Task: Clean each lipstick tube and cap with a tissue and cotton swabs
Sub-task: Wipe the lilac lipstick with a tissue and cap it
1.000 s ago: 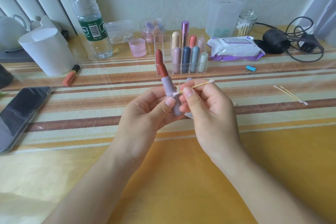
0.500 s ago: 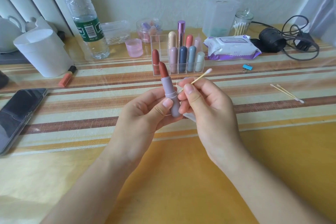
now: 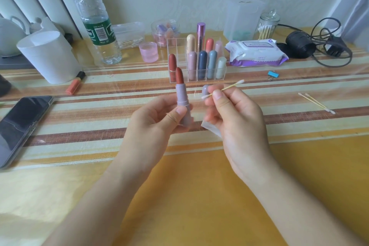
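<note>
- The left hand (image 3: 157,124) holds the lipstick (image 3: 182,102) upright above the bench (image 3: 199,195), fingers curled round its base.
- A narrow gap separates the lipstick from the right hand (image 3: 237,118), which pinches a swab (image 3: 223,90).
- The rack (image 3: 197,70) stands behind the lipstick.
- The right fingers mostly hide a cap (image 3: 205,91) and perhaps a tissue (image 3: 211,128).

One head-worn camera looks forward and down. It sits close above the counter (image 3: 299,175) (wide-angle), facing the wall behind it.

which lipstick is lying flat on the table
The orange lipstick beside the white cup; those in the clear rack stand, and the left hand holds one upright.
</note>
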